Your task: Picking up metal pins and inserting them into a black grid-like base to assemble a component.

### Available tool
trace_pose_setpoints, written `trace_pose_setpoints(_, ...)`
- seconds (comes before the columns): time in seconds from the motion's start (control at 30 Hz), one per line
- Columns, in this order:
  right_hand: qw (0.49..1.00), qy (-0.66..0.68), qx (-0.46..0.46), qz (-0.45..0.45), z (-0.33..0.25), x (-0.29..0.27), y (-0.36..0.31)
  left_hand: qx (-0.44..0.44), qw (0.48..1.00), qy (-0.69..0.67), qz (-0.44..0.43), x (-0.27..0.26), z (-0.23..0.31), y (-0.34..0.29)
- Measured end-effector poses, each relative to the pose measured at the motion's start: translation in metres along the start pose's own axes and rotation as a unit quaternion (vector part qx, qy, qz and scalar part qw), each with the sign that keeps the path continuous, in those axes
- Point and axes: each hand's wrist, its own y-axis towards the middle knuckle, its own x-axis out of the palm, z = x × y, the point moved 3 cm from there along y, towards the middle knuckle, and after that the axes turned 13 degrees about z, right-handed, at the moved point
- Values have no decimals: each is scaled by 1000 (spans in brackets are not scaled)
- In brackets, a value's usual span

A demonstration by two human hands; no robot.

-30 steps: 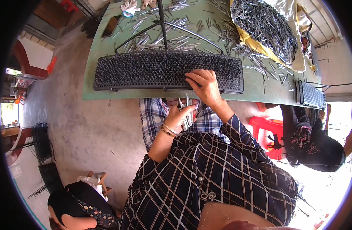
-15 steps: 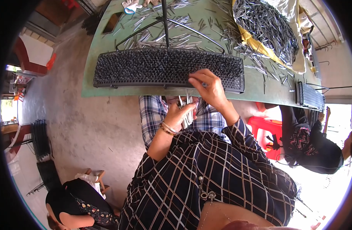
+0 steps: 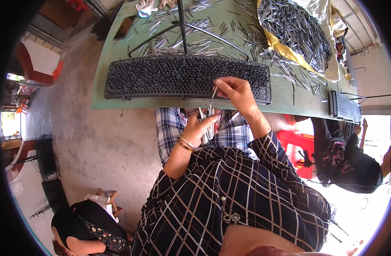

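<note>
Biggest thing here is the green table [image 3: 112, 53], w/ the black perforated rack [image 3: 185, 77] sitting along its near edge. Using that rack as ref for everything. Next size down: the yellow-and-white sack [image 3: 285, 50], past the rack's far R corner, mouth open & loaded w/ thin metal rods. Rack itself: long axis runs L–R, parallel to the table edge, mostly packed w/ dark rod ends, open holes showing in the row nearest the person. 2nd rack [image 3: 345, 105] is off the main one's R end, well apart.

Hands: L hand [image 3: 195, 128] is down in front of the rack, below the table edge, closed round a bunch of rods. R hand [image 3: 234, 91] is at the rack's near edge, R of its middle, thumb & fingertips pinched on 1 rod. Can't tell if that hand touches the rack.

Smaller stuff: pale work gloves [image 3: 145, 7] & a dark phone [image 3: 125, 27] lie beyond the rack, toward its L side.

Rod bundle [image 3: 208, 128] in the L fist: long axes approx square to the rack's length, upper ends toward it, a bit fanned. Single rod [image 3: 214, 92]: also approx crosswise to the rack, slightly slanted, free end pointing back toward the bundle, near but apart.
</note>
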Motion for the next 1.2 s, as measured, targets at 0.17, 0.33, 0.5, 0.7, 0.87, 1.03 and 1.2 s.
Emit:
trace_pose_setpoints(0.17, 990, -37, -135, 29, 1, 18, 7, -15, 998, -3, 54, -8, 0, 3)
trace_pose_setpoints(0.33, 934, -188, -302, 35, -1, 30, 6, -15, 998, -1, 56, -8, 5, 0)
trace_pose_setpoints(0.5, 905, -192, -375, 62, -3, 31, 6, -16, 998, 11, 60, -9, 6, -1)
trace_pose_setpoints(0.7, 848, -259, -462, 29, 3, 33, 2, -13, 999, 1, 47, -7, 8, -1)
trace_pose_setpoints(0.87, 803, -346, -484, 6, 1, 39, -5, -25, 998, -24, 61, -9, 5, -1)
trace_pose_setpoints(1.03, 896, -244, -370, -18, -12, 22, -10, -17, 999, -14, 42, -8, 8, -3)
trace_pose_setpoints(1.2, 972, -112, -125, -165, 4, 15, -15, 3, 1000, -4, 26, -2, 10, -3)
